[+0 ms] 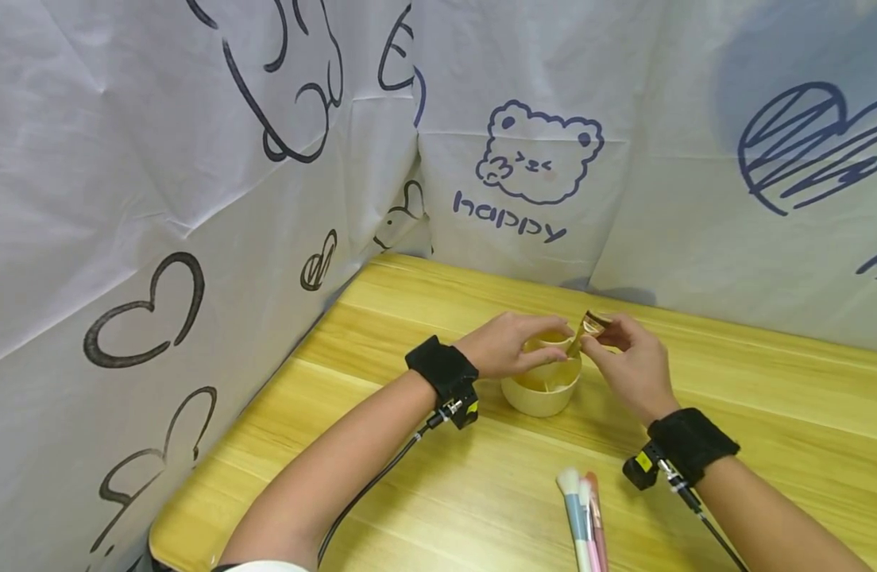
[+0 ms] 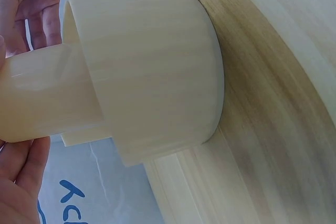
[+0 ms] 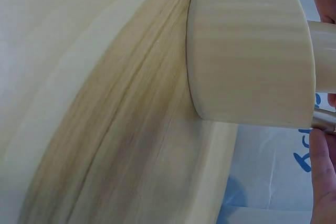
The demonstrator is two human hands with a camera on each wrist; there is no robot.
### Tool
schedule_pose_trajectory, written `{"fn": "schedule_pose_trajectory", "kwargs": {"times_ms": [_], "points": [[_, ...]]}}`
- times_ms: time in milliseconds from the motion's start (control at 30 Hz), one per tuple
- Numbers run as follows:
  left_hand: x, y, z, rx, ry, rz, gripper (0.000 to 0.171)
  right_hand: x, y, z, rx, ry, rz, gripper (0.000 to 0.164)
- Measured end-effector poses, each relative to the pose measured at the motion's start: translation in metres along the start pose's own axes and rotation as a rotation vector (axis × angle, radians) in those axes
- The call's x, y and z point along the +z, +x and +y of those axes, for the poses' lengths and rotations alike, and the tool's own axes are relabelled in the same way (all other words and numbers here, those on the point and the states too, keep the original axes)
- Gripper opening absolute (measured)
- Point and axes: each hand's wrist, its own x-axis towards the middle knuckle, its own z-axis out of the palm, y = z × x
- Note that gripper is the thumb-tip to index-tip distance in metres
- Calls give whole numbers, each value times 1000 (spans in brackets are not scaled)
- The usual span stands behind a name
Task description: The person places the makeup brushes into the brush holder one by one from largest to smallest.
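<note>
A round cream cup (image 1: 541,401) stands on the table, with a narrower, glossy cylinder (image 2: 50,90) rising from inside it. My left hand (image 1: 513,345) is at this cylinder, thumb on the near side and fingers on the far side, gripping its upper part. Across from it, my right hand (image 1: 635,365) pinches a slim item with a shiny gold-brown top (image 1: 590,327), held upright at the cup's right rim. In the right wrist view a metallic piece (image 3: 324,120) shows at that rim, beside my right fingers (image 3: 320,156). Its lower end is hidden by the cup.
Three makeup brushes lie near the table's front: a pale blue one (image 1: 574,508), a pink one (image 1: 587,508) and a brownish-pink one (image 1: 597,516). White sheets with drawings (image 1: 538,151) hang behind and left of the wooden table (image 1: 410,508). Cables run along both forearms.
</note>
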Motion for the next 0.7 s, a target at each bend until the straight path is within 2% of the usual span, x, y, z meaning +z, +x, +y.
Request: {"fn": "schedule_pose_trajectory", "kwargs": {"times_ms": [700], "points": [[-1,0,2,-9,-1,-7,41,-3,-2,-1,0,2,-38,36]]}}
